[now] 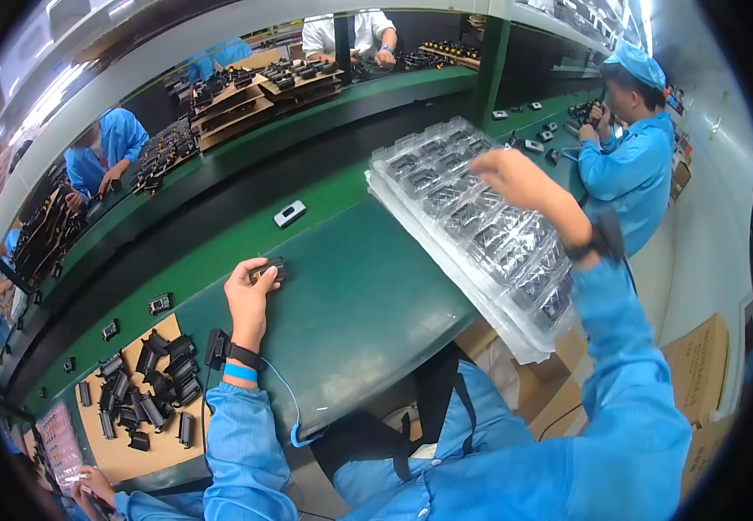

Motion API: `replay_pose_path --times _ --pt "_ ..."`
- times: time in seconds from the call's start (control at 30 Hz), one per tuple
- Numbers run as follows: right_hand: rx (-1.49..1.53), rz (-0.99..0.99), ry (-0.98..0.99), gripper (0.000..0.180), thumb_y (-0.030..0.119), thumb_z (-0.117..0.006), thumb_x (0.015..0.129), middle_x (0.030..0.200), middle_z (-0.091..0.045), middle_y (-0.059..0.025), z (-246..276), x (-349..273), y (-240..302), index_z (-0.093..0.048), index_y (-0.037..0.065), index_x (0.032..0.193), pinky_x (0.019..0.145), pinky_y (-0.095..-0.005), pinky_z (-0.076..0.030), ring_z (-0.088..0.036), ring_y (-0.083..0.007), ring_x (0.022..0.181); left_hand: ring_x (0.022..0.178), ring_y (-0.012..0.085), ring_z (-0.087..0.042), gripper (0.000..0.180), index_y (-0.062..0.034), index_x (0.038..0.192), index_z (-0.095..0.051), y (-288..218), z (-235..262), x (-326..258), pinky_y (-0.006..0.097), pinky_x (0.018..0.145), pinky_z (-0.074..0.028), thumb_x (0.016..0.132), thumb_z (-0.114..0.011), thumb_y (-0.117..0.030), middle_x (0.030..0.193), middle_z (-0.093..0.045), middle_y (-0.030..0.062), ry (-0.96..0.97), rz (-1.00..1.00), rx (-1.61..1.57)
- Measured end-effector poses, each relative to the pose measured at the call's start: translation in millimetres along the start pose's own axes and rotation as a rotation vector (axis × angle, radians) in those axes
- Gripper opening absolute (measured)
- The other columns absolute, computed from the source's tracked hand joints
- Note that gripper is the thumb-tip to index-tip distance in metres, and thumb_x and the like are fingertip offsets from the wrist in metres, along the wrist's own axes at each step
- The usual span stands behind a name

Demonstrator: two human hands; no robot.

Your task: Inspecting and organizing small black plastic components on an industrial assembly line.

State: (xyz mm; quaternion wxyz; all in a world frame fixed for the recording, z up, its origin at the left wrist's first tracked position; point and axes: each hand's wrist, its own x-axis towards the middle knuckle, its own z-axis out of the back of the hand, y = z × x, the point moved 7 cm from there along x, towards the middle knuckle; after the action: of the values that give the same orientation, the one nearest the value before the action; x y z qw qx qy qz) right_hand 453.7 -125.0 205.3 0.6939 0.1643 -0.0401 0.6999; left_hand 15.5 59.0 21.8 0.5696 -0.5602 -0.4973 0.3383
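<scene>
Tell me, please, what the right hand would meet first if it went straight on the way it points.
Probably the far end of the clear plastic tray; depth is unclear, so the blurred right hand might pass above it.

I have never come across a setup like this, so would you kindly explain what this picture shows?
There is no machine here: these are a person's own bare hands, seen from a wide fisheye camera worn on the head and looking down, so straight edges bend near the rim. The left hand holds a small dark part above the green work surface. The right hand is over a clear plastic tray with many compartments; it is blurred, so I cannot tell whether it holds anything. At the left, black parts lie loosely on a brown board. A co-worker in blue is at the right.
</scene>
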Motion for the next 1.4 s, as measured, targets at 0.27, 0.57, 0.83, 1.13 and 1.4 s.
replay_pose_path --times 0.27,0.57,0.83,1.13,1.4 --pt "-0.276 -0.296 0.024 0.055 -0.004 -0.062 0.084 0.129 -0.063 -0.0205 -55.3 50.3 -134.7 -0.071 0.020 0.133 0.102 -0.0503 -0.053 -0.062 -0.0454 0.119 0.089 0.0145 -0.070 0.022 0.0029 0.119 -0.066 3.9 4.9 -1.0 0.026 0.076 -0.061 0.097 -0.071 0.002 0.104 -0.070 0.0085 -0.007 -0.001 -0.011" --pt "-0.313 -0.079 -0.031 0.020 0.000 -0.063 0.091 0.110 -0.066 -0.0194 -36.7 62.2 -139.0 -0.065 0.008 0.109 0.091 -0.0505 -0.054 -0.064 -0.0443 0.110 0.091 0.0125 -0.069 0.021 0.0013 0.118 -0.067 7.8 2.0 0.1 0.026 0.078 -0.061 0.097 -0.070 0.001 0.105 -0.071 0.0073 0.005 0.022 -0.012" --pt "0.080 0.339 -0.163 0.024 0.012 -0.066 0.098 0.103 -0.070 -0.0270 -40.8 120.7 73.9 -0.063 0.000 0.119 0.085 -0.0514 -0.054 -0.065 -0.0493 0.101 0.089 0.0130 -0.069 0.022 0.0038 0.118 -0.067 8.8 13.6 -3.2 0.026 0.075 -0.062 0.096 -0.071 0.002 0.104 -0.071 0.0089 -0.074 0.031 0.030" --pt "0.933 0.302 0.124 0.024 0.018 -0.067 0.102 0.079 -0.066 0.0015 -182.7 154.6 261.1 -0.075 -0.004 0.102 0.063 -0.0268 -0.045 -0.053 -0.0061 0.072 0.091 0.0173 -0.072 0.019 0.0060 0.121 -0.066 15.0 17.3 2.4 0.029 0.076 -0.064 0.106 -0.058 -0.004 0.107 -0.072 0.0122 -0.186 0.039 -0.238" --pt "1.071 0.193 0.074 0.021 0.013 -0.067 0.101 0.098 -0.069 -0.0073 -248.6 127.9 233.4 -0.076 -0.002 0.111 0.078 -0.0299 -0.050 -0.063 -0.0146 0.087 0.100 0.0197 -0.070 0.038 0.0045 0.123 -0.066 16.3 9.8 2.8 0.035 0.084 -0.065 0.115 -0.046 -0.026 0.113 -0.069 0.0136 -0.166 0.077 -0.331"
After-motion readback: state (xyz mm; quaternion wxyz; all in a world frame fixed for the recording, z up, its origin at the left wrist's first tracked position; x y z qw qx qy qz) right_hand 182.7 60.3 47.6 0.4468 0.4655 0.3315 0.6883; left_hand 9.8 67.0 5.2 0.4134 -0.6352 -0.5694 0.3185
